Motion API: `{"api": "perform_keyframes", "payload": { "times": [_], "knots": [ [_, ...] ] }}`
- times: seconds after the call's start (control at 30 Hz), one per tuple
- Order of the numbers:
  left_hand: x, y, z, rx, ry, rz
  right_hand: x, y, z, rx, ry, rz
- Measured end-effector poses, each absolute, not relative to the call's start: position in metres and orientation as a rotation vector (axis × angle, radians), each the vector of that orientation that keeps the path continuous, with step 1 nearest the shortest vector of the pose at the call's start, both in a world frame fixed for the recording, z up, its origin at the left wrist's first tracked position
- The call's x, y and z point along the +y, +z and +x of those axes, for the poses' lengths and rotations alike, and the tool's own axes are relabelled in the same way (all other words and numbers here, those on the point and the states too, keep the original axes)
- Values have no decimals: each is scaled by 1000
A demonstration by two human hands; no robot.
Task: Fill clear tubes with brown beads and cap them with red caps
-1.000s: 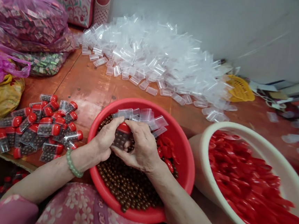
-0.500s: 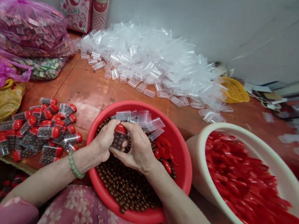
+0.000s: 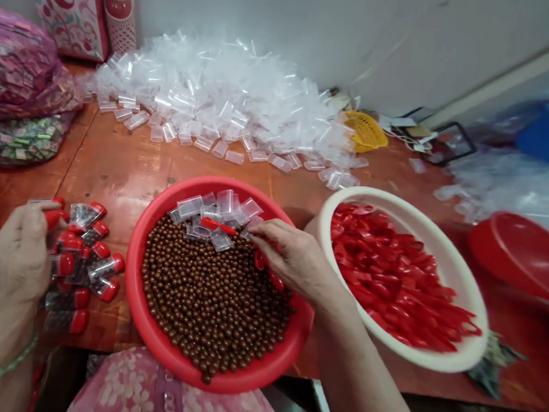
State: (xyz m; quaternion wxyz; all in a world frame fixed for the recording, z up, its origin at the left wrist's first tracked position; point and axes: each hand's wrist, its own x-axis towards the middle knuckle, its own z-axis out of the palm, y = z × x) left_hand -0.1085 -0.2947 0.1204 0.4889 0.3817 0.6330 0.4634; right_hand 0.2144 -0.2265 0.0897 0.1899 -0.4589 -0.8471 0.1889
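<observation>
My left hand (image 3: 20, 254) is over the pile of filled clear containers (image 3: 67, 300) with red caps, on the table's left. Its fingers are curled around a red-capped container (image 3: 53, 219), partly hidden by the hand. My right hand (image 3: 289, 252) is above the right rim of the red basin (image 3: 137, 322), thumb and fingers pinched on a clear plastic case (image 3: 252, 224). Glossy brown beads (image 3: 213, 303) fill the basin. On the beads lie several empty clear cases (image 3: 190, 208) and a red strip-like cap (image 3: 217, 226). More red caps (image 3: 275, 280) show beneath my right hand.
A cream tub (image 3: 470, 351) of red caps stands right of the basin. Behind lies a large heap of clear cases (image 3: 216, 98), beside a yellow basket (image 3: 365, 132). A red bowl (image 3: 520, 253) sits far right. Purple bags (image 3: 17, 74) and a thermos (image 3: 119, 13) are left.
Both hands were together around a filled container over the basin. My left hand has moved left to the pile; my right hand has moved to the basin's right side. The view has shifted right.
</observation>
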Motion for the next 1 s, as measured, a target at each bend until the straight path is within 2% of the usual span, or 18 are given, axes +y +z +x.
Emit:
{"api": "perform_keyframes", "payload": {
  "times": [0.1, 0.27, 0.37, 0.47, 0.7, 0.77, 1.0],
  "knots": [
    [-292, 117, -120, 1800, 1146, 1194, -227, 84, 211, -2528, 545, -1302],
    [-300, 97, -130, 2314, 1133, 1672, -225, 74, 185, -2765, 319, -1403],
    [-300, 87, -108, 2079, 1094, 1937, -224, 72, 173, -2848, 309, -1478],
    [-289, 86, -76, 1716, 1005, 2164, -227, 77, 164, -2896, 447, -1560],
    [-249, 83, -38, 1328, 300, 2449, -239, 87, 165, -2969, 979, -1190],
    [-239, 78, -34, 1285, 191, 2510, -237, 85, 166, -2996, 974, -1136],
    [-228, 72, -27, 1206, 82, 2548, -228, 87, 153, -3240, 630, -969]
  ]
}}
